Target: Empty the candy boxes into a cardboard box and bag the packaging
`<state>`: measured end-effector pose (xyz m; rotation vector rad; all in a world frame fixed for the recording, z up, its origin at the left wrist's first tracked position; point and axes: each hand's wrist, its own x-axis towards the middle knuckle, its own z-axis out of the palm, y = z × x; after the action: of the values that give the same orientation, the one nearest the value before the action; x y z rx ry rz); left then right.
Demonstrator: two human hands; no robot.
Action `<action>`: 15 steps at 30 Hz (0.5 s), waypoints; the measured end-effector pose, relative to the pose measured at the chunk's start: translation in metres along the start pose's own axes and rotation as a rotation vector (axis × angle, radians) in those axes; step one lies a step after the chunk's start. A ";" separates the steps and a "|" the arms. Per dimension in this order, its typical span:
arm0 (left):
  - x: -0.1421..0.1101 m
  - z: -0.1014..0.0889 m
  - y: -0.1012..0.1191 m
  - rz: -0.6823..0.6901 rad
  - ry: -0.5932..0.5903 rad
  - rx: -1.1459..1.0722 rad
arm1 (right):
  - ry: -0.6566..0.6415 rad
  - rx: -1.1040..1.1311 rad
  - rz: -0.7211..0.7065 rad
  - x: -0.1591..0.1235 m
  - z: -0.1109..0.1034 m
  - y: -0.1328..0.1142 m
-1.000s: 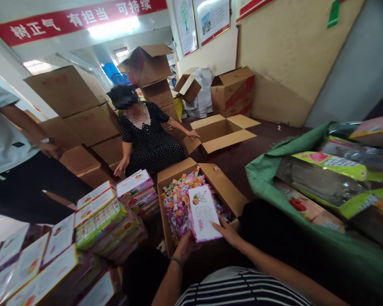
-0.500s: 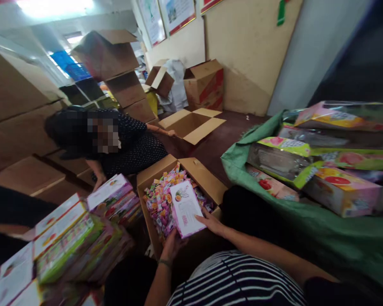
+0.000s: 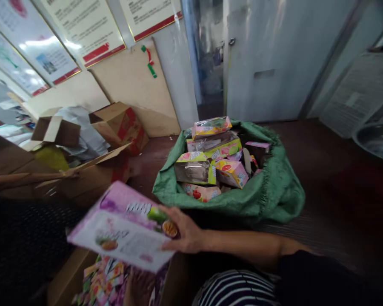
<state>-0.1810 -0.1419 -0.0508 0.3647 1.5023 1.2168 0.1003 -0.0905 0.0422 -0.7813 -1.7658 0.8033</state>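
Box (image 3: 124, 236) tilted above sachets (image 3: 107, 282) in carton (image 3: 65, 278), right hand (image 3: 187, 233) gripping its end, left hand (image 3: 134, 291) below, finger state unclear, sack (image 3: 284, 197) beyond

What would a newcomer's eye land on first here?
Probably the white-and-purple box with fruit pictures, held tilted in the right hand just left of the picture's lower middle. Next comes the green sack on the floor beyond, its open mouth showing fruit-printed boxes. Below the held box, at the bottom edge, small colourful packets lie in a carton.
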 end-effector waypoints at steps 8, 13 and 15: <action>-0.018 0.213 0.045 -0.082 -0.196 0.332 | 0.612 -0.941 -0.060 -0.015 -0.271 -0.006; -0.009 0.288 0.032 -0.053 -0.132 0.450 | 0.070 -1.348 0.222 -0.046 -0.343 0.042; -0.005 0.303 0.025 0.000 -0.146 0.423 | -0.077 -1.362 0.327 -0.036 -0.341 0.059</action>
<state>0.0729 0.0113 0.0159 0.7188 1.6253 0.8453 0.4423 -0.0306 0.0699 -1.9430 -2.1688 -0.3446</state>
